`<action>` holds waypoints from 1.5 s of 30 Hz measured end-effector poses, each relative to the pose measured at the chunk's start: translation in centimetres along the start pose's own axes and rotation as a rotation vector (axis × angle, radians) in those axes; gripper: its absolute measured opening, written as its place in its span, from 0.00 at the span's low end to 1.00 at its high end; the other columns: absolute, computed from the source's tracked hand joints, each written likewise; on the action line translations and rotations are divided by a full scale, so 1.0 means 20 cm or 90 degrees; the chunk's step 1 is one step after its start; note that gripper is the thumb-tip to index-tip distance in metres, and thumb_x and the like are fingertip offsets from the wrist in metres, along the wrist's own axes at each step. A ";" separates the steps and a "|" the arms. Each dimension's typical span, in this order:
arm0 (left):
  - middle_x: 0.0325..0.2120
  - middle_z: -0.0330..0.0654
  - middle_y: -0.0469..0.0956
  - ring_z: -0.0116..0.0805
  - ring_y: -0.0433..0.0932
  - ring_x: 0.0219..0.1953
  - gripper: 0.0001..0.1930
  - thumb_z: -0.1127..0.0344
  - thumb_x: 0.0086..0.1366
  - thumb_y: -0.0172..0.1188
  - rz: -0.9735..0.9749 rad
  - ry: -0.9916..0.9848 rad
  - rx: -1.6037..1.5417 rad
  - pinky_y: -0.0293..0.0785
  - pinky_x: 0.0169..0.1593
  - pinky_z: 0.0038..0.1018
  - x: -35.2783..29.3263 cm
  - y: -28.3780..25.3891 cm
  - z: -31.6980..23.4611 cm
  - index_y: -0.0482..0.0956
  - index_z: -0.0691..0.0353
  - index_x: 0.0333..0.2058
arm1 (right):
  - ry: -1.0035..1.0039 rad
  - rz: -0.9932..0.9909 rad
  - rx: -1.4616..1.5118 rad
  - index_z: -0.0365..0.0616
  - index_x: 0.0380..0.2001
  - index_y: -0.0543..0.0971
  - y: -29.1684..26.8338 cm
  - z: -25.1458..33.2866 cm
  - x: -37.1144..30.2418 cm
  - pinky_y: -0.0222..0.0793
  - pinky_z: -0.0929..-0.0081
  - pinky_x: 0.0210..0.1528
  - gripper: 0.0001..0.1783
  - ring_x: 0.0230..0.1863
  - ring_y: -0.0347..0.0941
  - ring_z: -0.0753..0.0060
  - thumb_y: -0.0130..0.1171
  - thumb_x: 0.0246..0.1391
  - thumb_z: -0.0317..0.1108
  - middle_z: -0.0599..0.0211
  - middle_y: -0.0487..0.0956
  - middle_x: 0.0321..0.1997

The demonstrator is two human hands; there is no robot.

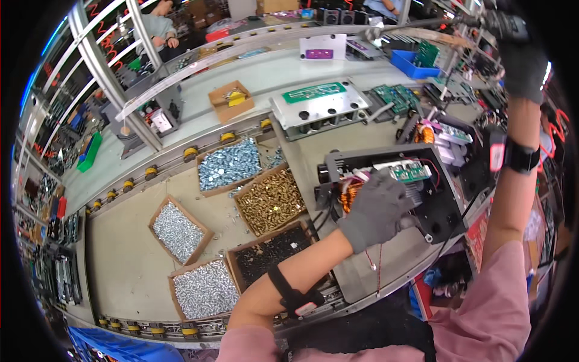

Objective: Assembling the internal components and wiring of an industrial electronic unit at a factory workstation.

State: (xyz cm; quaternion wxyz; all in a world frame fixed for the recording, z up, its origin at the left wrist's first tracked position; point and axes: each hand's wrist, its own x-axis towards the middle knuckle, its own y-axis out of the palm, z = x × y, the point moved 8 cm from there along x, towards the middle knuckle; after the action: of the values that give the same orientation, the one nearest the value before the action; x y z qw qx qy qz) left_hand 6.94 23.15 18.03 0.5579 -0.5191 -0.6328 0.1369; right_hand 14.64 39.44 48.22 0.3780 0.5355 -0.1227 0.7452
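Observation:
My left hand, in a grey glove, reaches into an open dark metal housing. Its fingers are bent down among the parts, and what they hold is hidden. Beside them lie a copper-wound coil and a small green circuit board with thin wires. My right hand, also gloved, is raised at the far upper right, closed around a dark tool. A long thin part extends leftward from near that tool; its exact kind is unclear.
Cardboard trays hold blue-silver screws, brass-coloured screws, silver screws and black screws. Behind stand a silver plate assembly, loose green boards and a blue bin. Rollers edge the bench. Other people work beyond.

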 end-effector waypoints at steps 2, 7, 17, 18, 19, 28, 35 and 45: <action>0.39 0.43 0.70 0.43 0.69 0.46 0.23 0.57 0.46 0.66 -0.179 -0.006 0.062 0.61 0.55 0.43 -0.09 -0.12 -0.04 0.75 0.54 0.43 | -0.031 0.033 -0.277 0.41 0.40 0.74 -0.05 0.07 -0.15 0.73 0.71 0.38 0.15 0.37 0.74 0.67 0.55 0.51 0.37 0.66 0.76 0.34; 0.54 0.53 0.60 0.53 0.67 0.52 0.45 0.50 0.44 0.70 -0.409 -0.373 0.179 0.66 0.53 0.43 -0.42 -0.36 0.30 0.59 0.57 0.60 | 0.312 0.012 0.251 0.37 0.39 0.73 -0.25 -0.17 -0.47 0.72 0.57 0.47 0.12 0.40 0.74 0.60 0.49 0.57 0.35 0.62 0.75 0.35; 0.51 0.47 0.70 0.41 0.74 0.50 0.40 0.74 0.49 0.66 -0.244 -0.462 -0.333 0.74 0.51 0.32 -0.40 -0.11 0.68 0.57 0.52 0.61 | 0.524 -0.227 0.188 0.42 0.32 0.71 -0.47 -0.65 -0.94 0.75 0.60 0.42 0.10 0.36 0.76 0.58 0.51 0.57 0.39 0.63 0.75 0.28; 0.50 0.49 0.71 0.47 0.75 0.49 0.39 0.73 0.48 0.66 -0.262 -0.454 -0.356 0.73 0.50 0.36 -0.40 -0.11 0.68 0.58 0.51 0.59 | 0.544 -0.266 0.166 0.42 0.32 0.71 -0.51 -0.68 -0.98 0.75 0.61 0.42 0.10 0.35 0.76 0.59 0.51 0.58 0.39 0.63 0.75 0.28; 0.50 0.49 0.71 0.47 0.75 0.49 0.39 0.73 0.48 0.66 -0.262 -0.454 -0.357 0.73 0.50 0.36 -0.40 -0.10 0.68 0.58 0.51 0.59 | 0.569 -0.264 0.192 0.42 0.32 0.71 -0.52 -0.70 -1.03 0.75 0.61 0.43 0.10 0.35 0.76 0.62 0.51 0.58 0.38 0.62 0.76 0.30; 0.54 0.48 0.67 0.37 0.71 0.53 0.36 0.90 0.50 0.53 -0.333 -0.399 -0.344 0.70 0.55 0.28 -0.40 -0.07 0.66 0.56 0.62 0.58 | 0.641 -0.356 0.207 0.37 0.33 0.72 -0.60 -0.68 -1.29 0.73 0.61 0.50 0.16 0.38 0.76 0.60 0.55 0.57 0.42 0.58 0.77 0.31; 0.52 0.48 0.68 0.38 0.70 0.53 0.37 0.90 0.45 0.50 -0.381 -0.366 -0.400 0.70 0.55 0.30 -0.39 -0.07 0.67 0.58 0.62 0.57 | 0.597 -0.312 0.237 0.36 0.39 0.72 -0.61 -0.66 -1.29 0.71 0.58 0.53 0.19 0.40 0.76 0.60 0.52 0.59 0.45 0.55 0.77 0.38; 0.53 0.48 0.67 0.37 0.69 0.54 0.35 0.87 0.48 0.54 -0.332 -0.360 -0.346 0.68 0.57 0.30 -0.37 -0.10 0.64 0.57 0.61 0.57 | 0.574 -0.354 0.242 0.38 0.43 0.70 -0.59 -0.64 -1.29 0.70 0.58 0.53 0.18 0.42 0.75 0.63 0.51 0.60 0.43 0.56 0.77 0.39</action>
State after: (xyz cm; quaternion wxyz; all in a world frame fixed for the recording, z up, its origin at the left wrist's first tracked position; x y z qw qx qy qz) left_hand -6.20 21.50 10.99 0.2234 -0.4125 -0.8821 -0.0424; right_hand 17.43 43.93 17.51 0.4724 0.2350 0.3332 0.7814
